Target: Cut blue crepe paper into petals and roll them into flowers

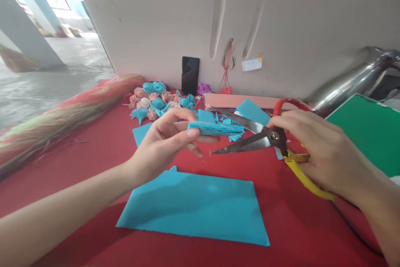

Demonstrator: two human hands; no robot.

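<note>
My left hand (168, 140) pinches a folded stack of blue paper (215, 128) between thumb and fingers, held up above the table. My right hand (321, 150) grips scissors (259, 135) with one red and one yellow handle. Their blades are spread apart and point left, around the right end of the folded stack; I cannot tell whether they touch it. Below my hands a flat blue paper sheet (196, 208) lies on the red table. Small blue paper scraps (236, 137) lie behind the stack, partly hidden by it.
Blue and pink paper flowers (158, 102) are heaped at the back, beside a phone (190, 75) leaning on the wall. A pink paper pack (250, 101) lies along the wall. At right are a green board (368, 133) and a metal jug (350, 77). A fibre bundle (68, 113) edges the left.
</note>
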